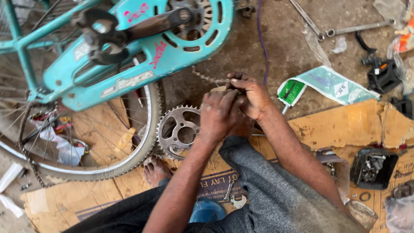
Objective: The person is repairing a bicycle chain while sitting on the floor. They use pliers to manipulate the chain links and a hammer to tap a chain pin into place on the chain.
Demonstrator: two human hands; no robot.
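The person's left hand (220, 115) and right hand (250, 97) are pressed together over the knee, both clenched on one end of a bike chain (206, 78). The right fingers pinch the chain's end links from above, and the left hand closes beneath them around what looks like a small pale block (218, 89), probably as a backing for the links; its exact shape is hidden by the fingers. The chain runs taut up and to the left from the hands toward the chainwheel (202, 17) of the turquoise bike (129, 64), so holding it close to the body keeps it stretched and steady.

Just left of the hands a loose sprocket (177, 130) lies on the cardboard (345, 125) that covers the floor, beside the bike's rear wheel (99, 142), within easy reach. A bare foot (155, 170) rests at the tyre.

Farther out, a black tray of small parts (373, 167) sits on the cardboard's right edge. A green-and-white packet (327, 86) lies on the bare floor beyond the cardboard. Two wrenches (336, 28) lie near the far right corner of the floor.
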